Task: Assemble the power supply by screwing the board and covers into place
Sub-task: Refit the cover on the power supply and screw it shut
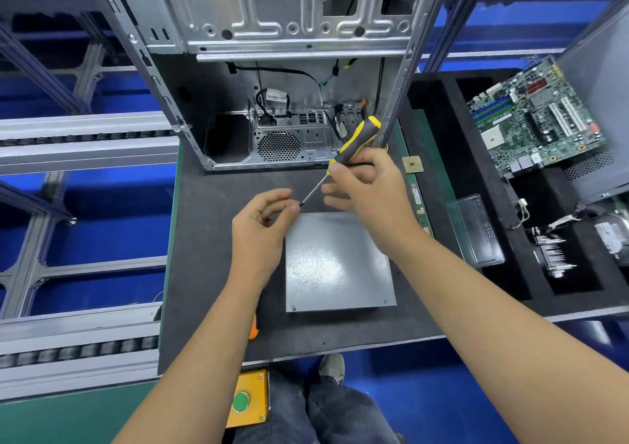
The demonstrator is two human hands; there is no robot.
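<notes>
Left thumb and forefinger point(292, 208) pinched together at the tip of the screwdriver point(350, 149); whatever sits between them is too small to tell. The remaining fingers of the left hand point(260, 229) are curled loosely inward. The right hand point(369, 195) grips the lower part of the black-and-yellow handle between thumb and curled fingers, with the lower fingers reaching out toward the thin metal shaft. The shaft slopes down and to the left from handle to pinch point.

Just below both hands, the power supply point(335, 266) lies flat on the dark work mat point(211, 239), grey cover uppermost; a small screw point(293, 307) shows in its near left corner. The left hand hovers over its far left corner.

Behind the hands stands an open computer case point(272, 69), with cables and a round fan grille visible inside. To the right, a black foam tray point(439, 130) holds a green circuit board point(534, 116), a clear plastic case point(476, 232) and other small parts. A yellow box with a green button point(246, 397) is fixed at the near table edge.
</notes>
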